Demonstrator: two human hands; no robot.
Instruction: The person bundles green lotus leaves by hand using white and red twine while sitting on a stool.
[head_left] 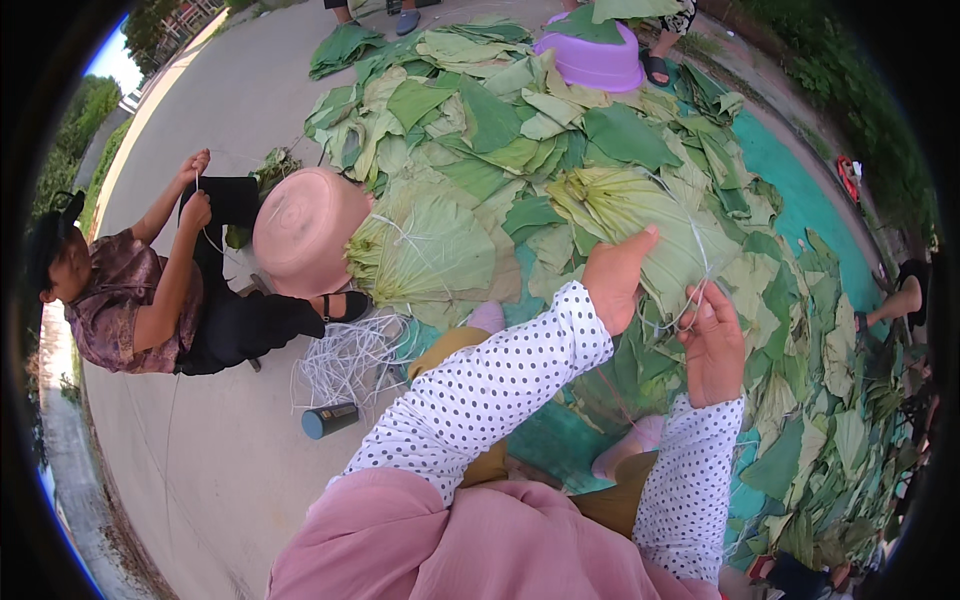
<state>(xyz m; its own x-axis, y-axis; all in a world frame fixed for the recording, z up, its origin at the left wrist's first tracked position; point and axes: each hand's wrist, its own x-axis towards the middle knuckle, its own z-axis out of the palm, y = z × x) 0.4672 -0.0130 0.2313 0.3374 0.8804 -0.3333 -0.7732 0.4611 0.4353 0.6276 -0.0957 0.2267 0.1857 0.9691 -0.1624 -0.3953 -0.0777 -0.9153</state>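
Outdoor ground under a green sheet [770, 155] carries loose leaves [628, 136], presumably kept off bare pavement. Right of centre, the left hand [613, 282] grips a leaf bundle [655, 215], apparently steadying it; the right hand [712, 342], its grip narrow, pinches white string [699, 240], seemingly for control.
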